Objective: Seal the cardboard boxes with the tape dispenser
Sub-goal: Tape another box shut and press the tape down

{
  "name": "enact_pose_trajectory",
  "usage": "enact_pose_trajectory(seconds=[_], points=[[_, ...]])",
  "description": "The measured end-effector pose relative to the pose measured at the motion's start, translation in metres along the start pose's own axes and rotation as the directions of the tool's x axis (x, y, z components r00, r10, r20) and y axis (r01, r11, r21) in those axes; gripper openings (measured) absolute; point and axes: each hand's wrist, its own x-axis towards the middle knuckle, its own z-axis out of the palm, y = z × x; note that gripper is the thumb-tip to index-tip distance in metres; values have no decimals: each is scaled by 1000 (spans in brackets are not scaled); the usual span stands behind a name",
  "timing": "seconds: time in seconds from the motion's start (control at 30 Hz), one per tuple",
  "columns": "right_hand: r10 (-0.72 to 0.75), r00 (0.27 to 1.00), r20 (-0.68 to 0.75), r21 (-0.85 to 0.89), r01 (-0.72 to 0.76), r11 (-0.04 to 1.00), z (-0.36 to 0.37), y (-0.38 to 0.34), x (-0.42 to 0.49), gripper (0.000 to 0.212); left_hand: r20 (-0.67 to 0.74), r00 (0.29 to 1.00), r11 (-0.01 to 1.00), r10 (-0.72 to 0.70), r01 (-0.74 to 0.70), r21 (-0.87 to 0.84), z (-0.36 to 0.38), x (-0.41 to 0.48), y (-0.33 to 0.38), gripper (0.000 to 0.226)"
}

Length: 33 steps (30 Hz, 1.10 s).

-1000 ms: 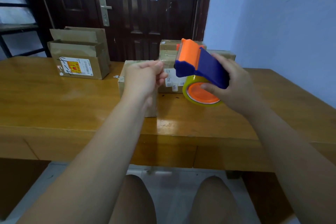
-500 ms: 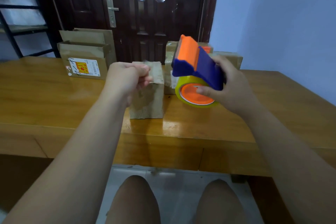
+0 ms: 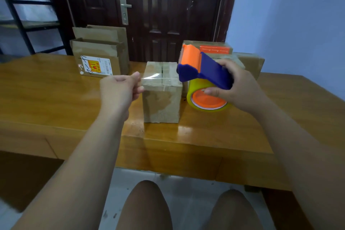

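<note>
Right hand (image 3: 240, 89): fingers curled round the blue handle of the tape dispenser (image 3: 203, 69), thumb lying on the orange core of its roll; the tool is held off the wood, tilted, orange head toward the far edge. Left hand (image 3: 119, 91): thumb and fingers pinched together on the free end of a clear tape strip (image 3: 158, 78). Dark panelled door (image 3: 168, 5) behind, pale blue wall (image 3: 289, 15) to the right, black rack (image 3: 22, 24) far left. Glossy wooden tabletop (image 3: 56, 99) carries everything. Open box (image 3: 97, 56) near the far-left corner, flaps up, a printed label (image 3: 96, 65) on its front face. Stacked boxes (image 3: 250, 61) at the far edge, right of centre, partly hidden behind the dispenser; the one at the back shows an orange patch. Small box (image 3: 161, 102) stands upright at mid-table, nearer the front edge, between the two hands, flaps closed, old tape marks on top. Yellowish tape roll (image 3: 209, 99) hangs just right of this box. The strip runs level from dispenser to left hand above the box top; cannot tell whether it touches the cardboard. Silver door handle (image 3: 124, 8) above the open box.
</note>
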Motion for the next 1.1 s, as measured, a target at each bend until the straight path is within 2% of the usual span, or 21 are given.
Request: enact_pose_trajectory(seconds=[0.1,0.23,0.47,0.83,1.0,1.1], points=[[-10,1000,23,-8,10,1000,0,1,10,63,-3,999,999,-36,36,-14,-3,4,-4,12],[-19,999,38,-43,21,999,0,5,18,64,54,987,982,-150,155,-111,-3,9,-3,11],[-26,998,56,-70,30,997,2,12,24,60,92,988,992,-122,124,-11,-3,17,-4,16],[18,997,72,19,-19,1000,13,38,16,62,152,962,970,-229,238,-45,-2,21,-5,11],[51,994,95,117,-62,991,21,42,14,51,143,964,973,-225,230,-18,-1,21,-8,12],[55,990,127,172,-77,982,29,46,12,55,140,964,974,-225,228,-7,-1,21,-8,10]])
